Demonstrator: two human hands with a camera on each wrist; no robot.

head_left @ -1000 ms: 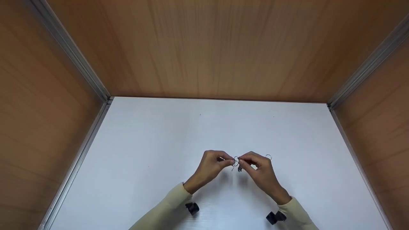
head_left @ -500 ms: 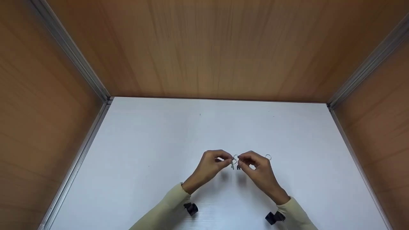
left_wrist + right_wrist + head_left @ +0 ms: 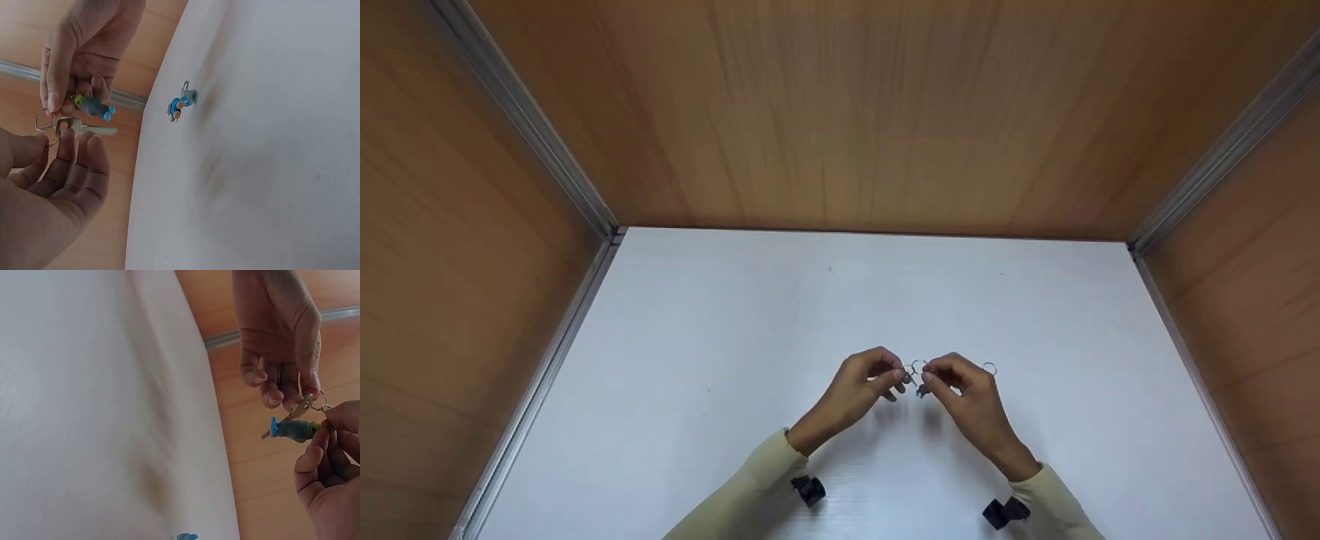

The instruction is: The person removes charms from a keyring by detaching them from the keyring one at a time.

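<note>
L hand (image 3: 861, 384) pinching key (image 3: 84, 127) + ring (image 3: 44, 119) | R hand (image 3: 964, 390) gripping blue charm (image 3: 292, 429) | now nudged slightly up, closer together → threading underway | spare charm (image 3: 180, 103) on table (image 3: 735, 337)

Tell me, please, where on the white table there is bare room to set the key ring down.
The white table is bare left of the left hand and beyond both hands. It is crowded by the right hand, where a loose ring and blue charm lie.

A purpose-built recording booth, not a lived-in room.
A plain white worktop (image 3: 735, 375) is boxed in by three wood-grain panel walls (image 3: 847, 112), joined at the corners by aluminium profile strips (image 3: 521, 112).
</note>
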